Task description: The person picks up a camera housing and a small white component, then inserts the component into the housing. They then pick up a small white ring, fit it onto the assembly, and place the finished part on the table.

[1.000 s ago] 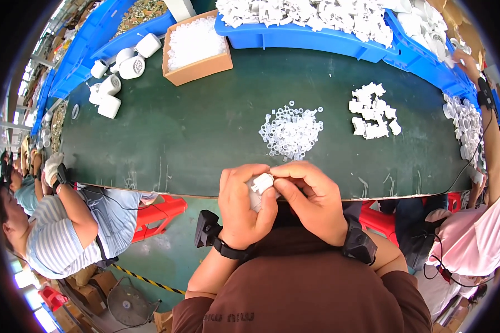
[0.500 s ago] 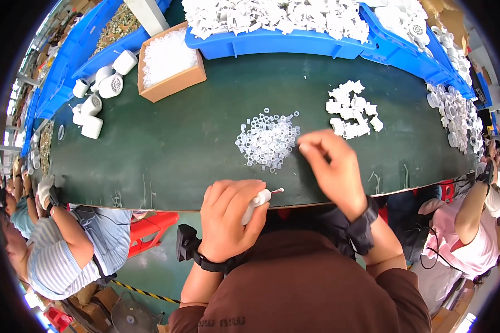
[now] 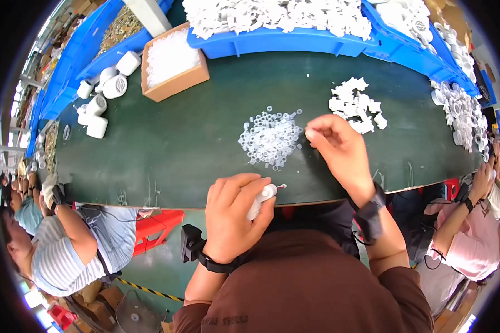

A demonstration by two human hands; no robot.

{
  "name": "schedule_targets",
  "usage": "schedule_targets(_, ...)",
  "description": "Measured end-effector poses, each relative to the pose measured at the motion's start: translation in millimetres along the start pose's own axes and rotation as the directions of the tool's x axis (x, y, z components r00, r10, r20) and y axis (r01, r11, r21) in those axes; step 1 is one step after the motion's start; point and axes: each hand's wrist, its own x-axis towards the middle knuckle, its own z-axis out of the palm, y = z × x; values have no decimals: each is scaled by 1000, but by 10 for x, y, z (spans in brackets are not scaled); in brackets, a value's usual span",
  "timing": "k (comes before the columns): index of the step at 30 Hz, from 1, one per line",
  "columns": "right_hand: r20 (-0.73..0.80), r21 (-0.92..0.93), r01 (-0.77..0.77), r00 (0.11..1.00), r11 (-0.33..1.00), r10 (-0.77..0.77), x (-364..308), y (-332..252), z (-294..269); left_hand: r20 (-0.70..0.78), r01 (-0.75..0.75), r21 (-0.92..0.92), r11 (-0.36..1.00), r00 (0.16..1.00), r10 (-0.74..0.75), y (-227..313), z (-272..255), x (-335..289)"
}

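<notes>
My left hand (image 3: 231, 216) is wrapped round a small white plastic housing (image 3: 269, 192) at the table's near edge. A thin wire lead with a small connector sticks out of the housing's end. To the right of a pile of small translucent rings (image 3: 271, 139), my right hand (image 3: 341, 152) hovers over the table with thumb and forefinger pinched together. Whatever may be between those fingertips is too small to make out. Just beyond that hand lies a loose heap of white clip-like plastic parts (image 3: 353, 105).
A cardboard box (image 3: 179, 83) of clear pieces stands at the back left, beside several white rounded housings (image 3: 115, 87). Blue bins (image 3: 283, 43) full of white parts line the far edge. More white parts (image 3: 460, 114) lie at the right. Co-workers sit on both sides.
My right hand has drawn slightly away from the ring pile, to the right and a little farther from me, its fingers more closed. My left hand keeps its hold on the housing.
</notes>
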Motion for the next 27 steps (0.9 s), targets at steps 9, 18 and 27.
schedule_targets(9, 363, 192, -225, 921, 955, 144, -552, -362, 198, 34, -34, 33, 999, 999, 33, -34, -7, 16)
schedule_targets(18, 489, 262, -238, 868, 935, 84, -445, -293, 314, -2, -41, -1, 999, 999, 41, -101, 22, -53)
schedule_targets(27, 383, 314, -370, 892, 874, 241, -551, -368, 503, -122, -47, -15, 999, 991, 45, -121, 128, -100)
